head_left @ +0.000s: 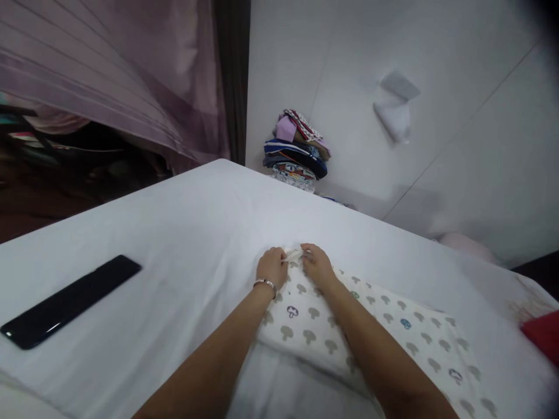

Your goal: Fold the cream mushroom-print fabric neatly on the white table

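Observation:
A white cloth printed with mushrooms [309, 336] lies folded flat on the white-covered table, stretching from the middle toward the right. At its far left corner my left hand [271, 269], with a bracelet at the wrist, pinches a pale strip [293, 255] along the cloth's edge. Just to the right, my right hand [318, 266] has its fingers closed around the other end of that strip. Whether the strip is a tie or a hem of the cloth I cannot tell. My right forearm passes over part of the printed cloth.
A long glossy black object [72, 299] lies on the table [174, 233] at left. Beyond the far edge stands a stack of folded clothes [297, 148] against the white wall. A pink curtain [144, 70] hangs at left; something red [544, 334] is at the right edge.

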Demonstrator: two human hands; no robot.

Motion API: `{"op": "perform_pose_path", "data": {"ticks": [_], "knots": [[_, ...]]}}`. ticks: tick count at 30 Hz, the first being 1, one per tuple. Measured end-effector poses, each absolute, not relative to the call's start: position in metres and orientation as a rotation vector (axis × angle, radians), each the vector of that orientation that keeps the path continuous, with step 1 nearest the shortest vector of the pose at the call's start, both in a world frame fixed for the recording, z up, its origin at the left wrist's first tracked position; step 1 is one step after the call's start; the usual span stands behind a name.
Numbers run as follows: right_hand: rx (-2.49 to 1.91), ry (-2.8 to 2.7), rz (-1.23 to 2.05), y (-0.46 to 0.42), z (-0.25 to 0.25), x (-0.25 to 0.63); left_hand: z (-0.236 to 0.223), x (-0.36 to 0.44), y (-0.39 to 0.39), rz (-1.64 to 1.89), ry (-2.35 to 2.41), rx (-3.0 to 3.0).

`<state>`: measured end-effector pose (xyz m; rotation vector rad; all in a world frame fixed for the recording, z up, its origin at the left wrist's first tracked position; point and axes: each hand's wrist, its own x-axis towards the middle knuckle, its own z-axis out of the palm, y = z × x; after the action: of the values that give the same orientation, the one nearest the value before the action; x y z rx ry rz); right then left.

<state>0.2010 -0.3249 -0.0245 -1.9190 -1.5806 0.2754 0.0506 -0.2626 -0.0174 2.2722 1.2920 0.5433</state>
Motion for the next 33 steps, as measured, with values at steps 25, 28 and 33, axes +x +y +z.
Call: {"op": "perform_pose_path", "data": {"ticks": [25, 28, 33], "knots": [[-1.631, -1.725, -0.008, -0.326, -0.036, 0.204, -0.021, 0.051, -0.259, 0.609, 1.202, 2.147], [-1.624, -1.715, -0.031, -0.328, -0.034, 0.203, -0.021, 0.052, -0.258, 0.590, 1.200, 2.144], [-1.661, -1.669, -0.049, -0.327, -0.031, 0.201, -0.022, 0.052, -0.258, 0.594, 1.192, 2.152]]}}
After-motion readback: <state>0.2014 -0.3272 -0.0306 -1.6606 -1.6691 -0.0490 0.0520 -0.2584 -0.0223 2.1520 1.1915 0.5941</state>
